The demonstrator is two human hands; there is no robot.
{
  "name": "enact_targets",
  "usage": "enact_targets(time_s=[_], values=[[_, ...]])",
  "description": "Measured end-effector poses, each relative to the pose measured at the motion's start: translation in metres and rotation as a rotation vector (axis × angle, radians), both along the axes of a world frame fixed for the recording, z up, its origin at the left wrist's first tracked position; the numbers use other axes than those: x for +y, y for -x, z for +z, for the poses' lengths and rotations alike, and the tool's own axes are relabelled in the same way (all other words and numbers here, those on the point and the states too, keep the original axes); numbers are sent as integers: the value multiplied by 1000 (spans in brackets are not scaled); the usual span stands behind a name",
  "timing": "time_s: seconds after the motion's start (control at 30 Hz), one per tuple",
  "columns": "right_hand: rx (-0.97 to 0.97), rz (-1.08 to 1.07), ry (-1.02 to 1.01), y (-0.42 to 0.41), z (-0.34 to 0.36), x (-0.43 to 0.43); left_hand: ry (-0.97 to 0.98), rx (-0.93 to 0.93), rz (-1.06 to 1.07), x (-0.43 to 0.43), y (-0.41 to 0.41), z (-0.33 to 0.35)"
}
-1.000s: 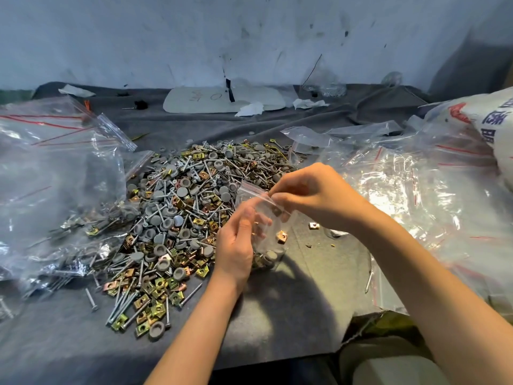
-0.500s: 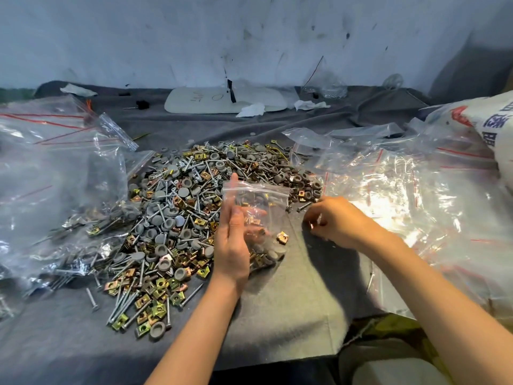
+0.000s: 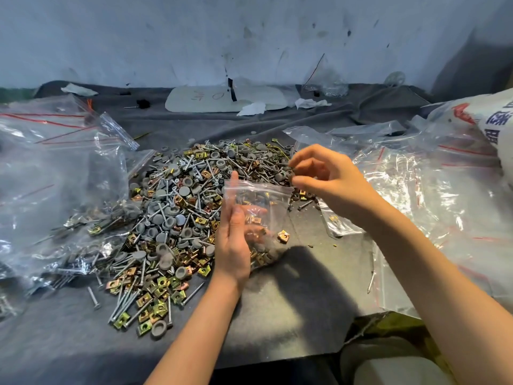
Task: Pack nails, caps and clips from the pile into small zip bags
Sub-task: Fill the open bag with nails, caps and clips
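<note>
So the pile of nails, caps and clips sits mid-tabletop, a bit toward the left edge. The zip bag is standing right at the pile's right side, mouth up and open. The left hand grips it from the side, with fingers wrapped behind the film (you can see them through it) and one finger poking up along the mouth. The right hand hovers just above the bag's top right corner, fingertips pinched on what looks like a grey cap, though it's too small to be sure. One loose clip lies on the tabletop right beside the bag. Handling-wise I'd guess the bag is thin, floppy and slick. The bottom is already weighted with clips and caps, so it'll sag or fold shut unless it's held high near the zip strip. The nails are the annoying ones, because pointy ends could poke through the film, so I'd go head-first and gently. Caps look light and could roll or bounce, so I'd drop them from low over the mouth. Big bags crowd the left and right edges.
</note>
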State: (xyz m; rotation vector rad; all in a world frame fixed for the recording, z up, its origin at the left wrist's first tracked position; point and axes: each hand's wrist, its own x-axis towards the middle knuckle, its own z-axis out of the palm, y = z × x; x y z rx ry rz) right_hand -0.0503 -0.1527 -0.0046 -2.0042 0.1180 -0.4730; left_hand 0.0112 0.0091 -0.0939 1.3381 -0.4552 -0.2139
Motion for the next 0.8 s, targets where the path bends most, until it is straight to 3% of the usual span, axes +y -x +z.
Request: enact_targets(time_s=[0.13, 0.27, 0.5, 0.63, 0.8], values=[[-92, -2, 50, -12, 12, 18, -25, -58, -21, 0, -3, -2], [-40, 23, 130, -20, 14, 27, 13, -134, -44, 1, -2, 0], [39, 69, 201, -15, 9, 22, -26, -91, -31, -1, -5, -6], [66, 81, 166, -15, 6, 22, 6, -177, -21, -1, -1, 0], [92, 71, 199, -15, 6, 22, 12, -136, -72, 0, -1, -2]])
